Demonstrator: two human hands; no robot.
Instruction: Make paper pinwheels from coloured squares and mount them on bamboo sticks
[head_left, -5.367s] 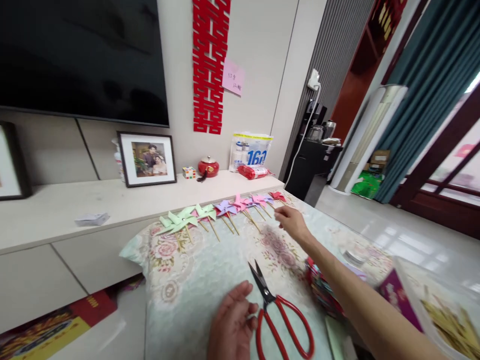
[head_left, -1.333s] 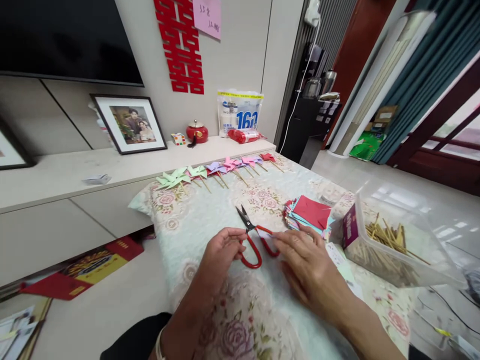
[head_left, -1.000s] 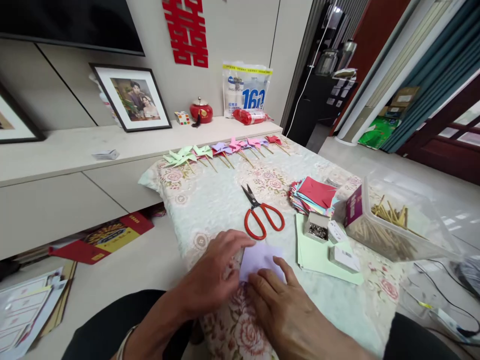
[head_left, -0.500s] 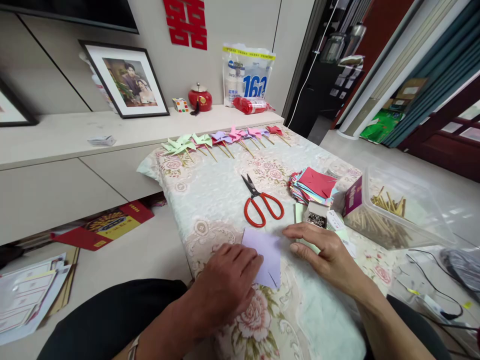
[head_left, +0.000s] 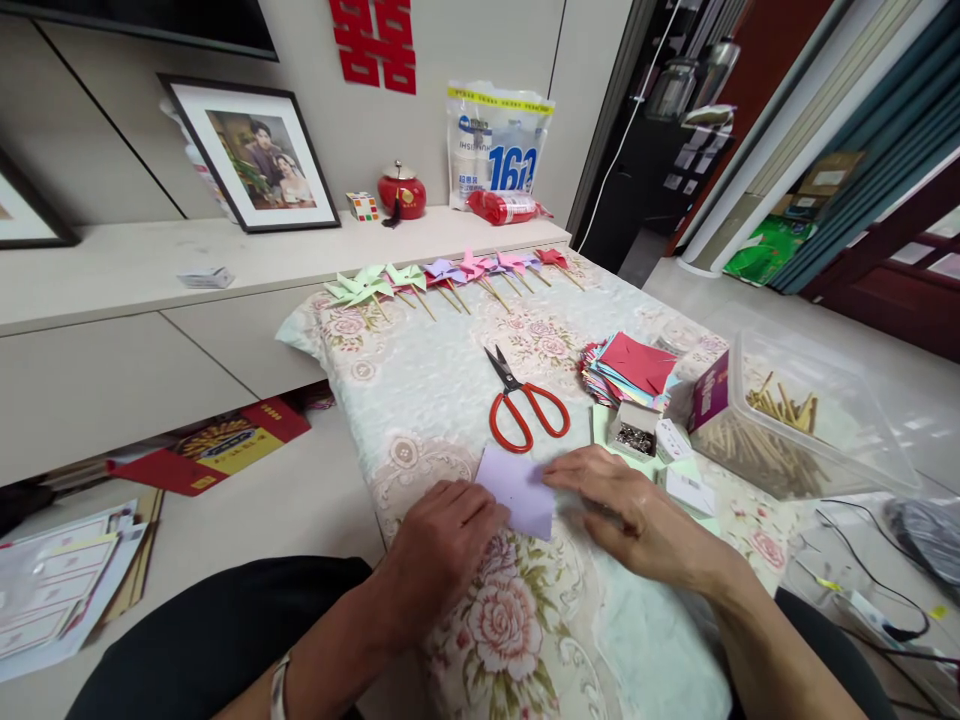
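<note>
A lilac paper square (head_left: 519, 489) lies near the front of the floral tablecloth (head_left: 442, 400). My left hand (head_left: 442, 545) grips its left edge with curled fingers. My right hand (head_left: 630, 510) pinches its right edge. Red-handled scissors (head_left: 525, 405) lie shut just beyond the paper. A stack of coloured paper squares (head_left: 628, 370) with a red sheet on top sits to the right of the scissors. A row of finished paper pinwheels (head_left: 442, 275) on sticks lines the far edge of the table.
A clear tub of wooden sticks (head_left: 795, 435) stands at the right, with a small box of pins (head_left: 634, 435) and green sheets beside it. Behind the table runs a low cabinet (head_left: 150, 300) with a framed photo (head_left: 251, 150), a red jar and a bag.
My right hand came back from the pin box to the lilac paper and now pinches its right edge. The paper has shifted slightly away from me.
</note>
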